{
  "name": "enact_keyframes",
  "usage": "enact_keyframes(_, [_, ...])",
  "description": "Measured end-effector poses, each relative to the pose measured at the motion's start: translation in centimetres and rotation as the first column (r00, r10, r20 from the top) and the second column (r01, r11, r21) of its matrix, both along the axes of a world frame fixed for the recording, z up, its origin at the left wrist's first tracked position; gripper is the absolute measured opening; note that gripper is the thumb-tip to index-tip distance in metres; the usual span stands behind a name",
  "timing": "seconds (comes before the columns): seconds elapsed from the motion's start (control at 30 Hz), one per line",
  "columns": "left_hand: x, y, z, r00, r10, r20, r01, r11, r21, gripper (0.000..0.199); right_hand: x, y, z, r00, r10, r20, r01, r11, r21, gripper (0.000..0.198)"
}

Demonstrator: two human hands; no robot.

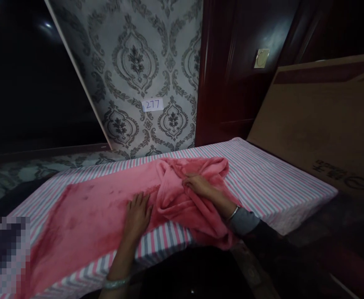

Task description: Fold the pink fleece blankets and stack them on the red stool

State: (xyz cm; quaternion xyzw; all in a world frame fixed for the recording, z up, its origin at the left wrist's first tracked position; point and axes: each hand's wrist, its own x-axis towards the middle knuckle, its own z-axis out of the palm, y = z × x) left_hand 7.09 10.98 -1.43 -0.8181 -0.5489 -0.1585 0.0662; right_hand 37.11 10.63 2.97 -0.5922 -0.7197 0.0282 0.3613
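Observation:
A pink plush blanket (94, 211) lies over a table with a striped cloth (272, 178). Its left part is spread flat, while the right part is bunched into loose folds that hang slightly over the near edge. My left hand (137, 214), with a bangle on the wrist, rests flat on the smooth part, fingers spread. My right hand (197, 184) is on the bunched folds, its fingers curled into the fabric and gripping it. The fingertips of the right hand are partly hidden by the cloth.
A large cardboard box (319, 124) leans at the right beyond the table. A dark screen (38, 83) stands at the back left. Behind are patterned wallpaper with a paper label reading 277 (152, 104) and a dark red wooden panel (228, 74) with a switch plate (261, 58).

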Motion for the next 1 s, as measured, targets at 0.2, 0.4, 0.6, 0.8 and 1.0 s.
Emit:
enact_keyframes(0.2, [0.1, -0.2, 0.1, 1.000, 0.010, -0.012, -0.010, 1.000, -0.005, 0.046, 1.4, 0.2, 0.6, 0.997, 0.020, 0.077, -0.023, 0.999, 0.035, 0.021])
enact_keyframes(0.4, [-0.4, 0.2, -0.3, 0.999, -0.002, 0.034, 0.002, 1.000, 0.015, 0.045, 7.3, -1.2, 7.2, 0.993, -0.077, -0.089, 0.098, 0.959, 0.264, 0.023])
enact_keyframes(0.6, [0.2, 0.5, -0.7, 0.944, -0.151, 0.294, 0.128, 0.987, 0.095, 0.041, 12.0, -5.8, 13.5, 0.981, -0.148, -0.122, 0.188, 0.876, 0.445, 0.020])
enact_keyframes(0.8, [5.6, -2.2, 1.7, 0.760, -0.425, 0.492, 0.426, 0.897, 0.118, 0.047, 13.8, -8.7, 14.6, 0.980, -0.173, -0.098, 0.198, 0.877, 0.438, 0.018])
enact_keyframes(1.0, [7.9, -4.6, 2.5, 0.682, -0.566, 0.463, 0.585, 0.802, 0.119, 0.058, 15.5, -10.1, 14.2, 0.965, -0.254, -0.061, 0.257, 0.877, 0.407, 0.024])
